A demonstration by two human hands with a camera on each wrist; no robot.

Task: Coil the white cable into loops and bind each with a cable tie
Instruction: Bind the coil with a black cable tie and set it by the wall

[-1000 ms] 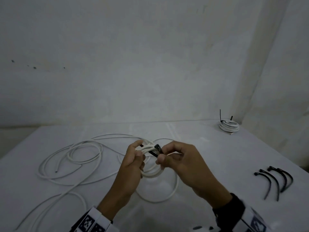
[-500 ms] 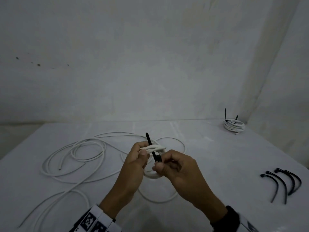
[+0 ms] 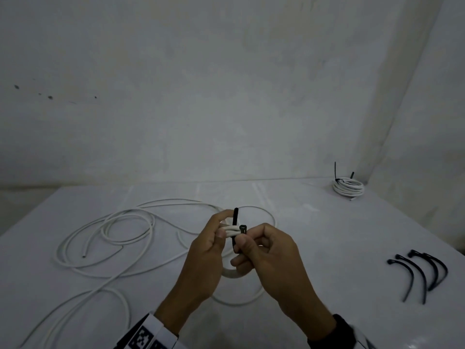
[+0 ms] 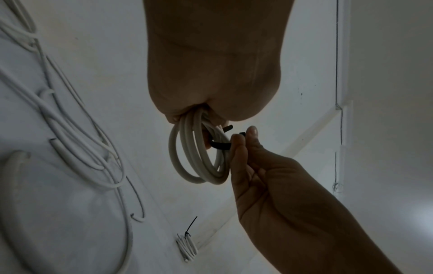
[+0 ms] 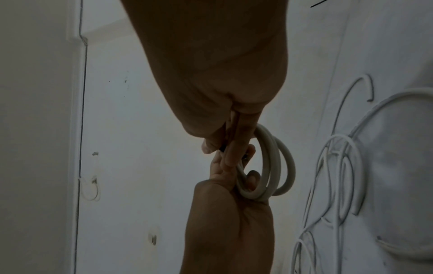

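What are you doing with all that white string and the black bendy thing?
A person is tidying a long white cable. The left hand holds a small coil of it in loops, while the right hand pinches a black cable tie wrapped around those loops, not pulled tight yet. One finished bundle sits in the far corner of the table, and spare ties lie on the right.

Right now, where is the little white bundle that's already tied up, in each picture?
Head: the tied cable coil lies at the far right corner of the table, black tie tails sticking up.
Left wrist: it sits at the bottom middle, below the right hand.
Right wrist: not clearly in it; only a dark line at the top right edge.
Shared landmark: the held cable loops between both hands.
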